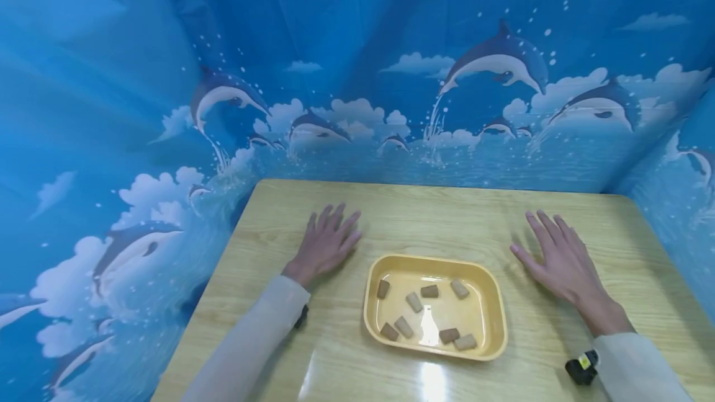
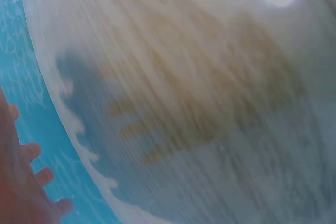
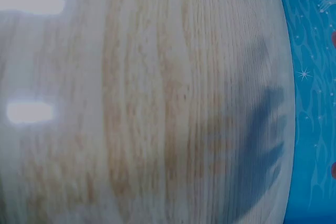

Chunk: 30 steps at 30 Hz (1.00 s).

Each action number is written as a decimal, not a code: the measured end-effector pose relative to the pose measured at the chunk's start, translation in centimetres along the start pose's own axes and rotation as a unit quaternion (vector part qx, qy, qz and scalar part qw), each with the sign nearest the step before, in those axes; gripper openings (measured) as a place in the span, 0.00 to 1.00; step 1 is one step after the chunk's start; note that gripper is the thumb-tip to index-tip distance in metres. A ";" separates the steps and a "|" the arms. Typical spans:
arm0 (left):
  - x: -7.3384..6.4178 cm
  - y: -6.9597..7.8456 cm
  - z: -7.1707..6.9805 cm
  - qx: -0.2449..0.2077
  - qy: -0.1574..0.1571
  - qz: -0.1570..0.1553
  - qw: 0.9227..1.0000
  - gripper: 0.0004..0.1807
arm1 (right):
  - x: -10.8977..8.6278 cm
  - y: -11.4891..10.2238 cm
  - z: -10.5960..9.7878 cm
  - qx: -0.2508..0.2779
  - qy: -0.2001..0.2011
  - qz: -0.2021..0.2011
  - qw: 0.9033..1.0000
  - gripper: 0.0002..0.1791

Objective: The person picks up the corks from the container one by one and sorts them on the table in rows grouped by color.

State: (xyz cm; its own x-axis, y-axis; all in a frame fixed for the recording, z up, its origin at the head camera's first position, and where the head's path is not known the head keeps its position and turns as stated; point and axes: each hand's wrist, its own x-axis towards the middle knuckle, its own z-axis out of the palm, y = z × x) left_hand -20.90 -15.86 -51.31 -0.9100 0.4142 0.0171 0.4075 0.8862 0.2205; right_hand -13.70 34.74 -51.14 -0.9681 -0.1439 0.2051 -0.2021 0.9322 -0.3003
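Observation:
A shallow yellow plastic tray [image 1: 436,352] stands on the table between the two hands. Inside it lie several short brown and tan blocks, among them a dark one [image 1: 429,291] and a lighter one [image 1: 460,289]. My left hand [image 1: 324,245] is left of the tray, palm down with fingers spread, holding nothing. On the tray's right, my right hand [image 1: 564,260] has its fingers extended and thumb apart, also holding nothing. The left wrist view shows the left hand's fingertips [image 2: 44,176] at its edge, with the hand's shadow and reflection on the tabletop.
The glossy wood-grain table [image 1: 436,213] fills the lower part of the head view. A blue curtain [image 1: 357,30] printed with dolphins hangs behind it and along both sides. A small black device [image 1: 582,370] sits at the right wrist.

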 end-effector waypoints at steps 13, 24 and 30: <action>-1.2 0.9 -0.2 -0.011 -0.006 0.015 1.000 0.35 | -1.4 -0.1 -0.2 0.017 -0.013 -0.023 1.000 0.50; -1.7 1.3 -0.2 -0.012 -0.007 0.047 0.999 0.36 | -1.9 -1.1 -0.6 0.047 -0.003 -0.035 0.998 0.48; -2.0 1.5 -0.3 -0.016 -0.009 0.058 0.998 0.36 | -2.2 -1.7 -0.8 0.051 -0.001 -0.032 0.998 0.48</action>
State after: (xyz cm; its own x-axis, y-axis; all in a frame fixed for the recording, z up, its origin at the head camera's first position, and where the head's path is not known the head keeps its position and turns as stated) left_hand -18.48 -15.42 -50.73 -0.8554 0.5174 0.0257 0.5068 0.8254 0.2488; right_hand -11.13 33.78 -50.34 -0.9528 -0.2034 0.2253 -0.2781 0.8826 -0.3790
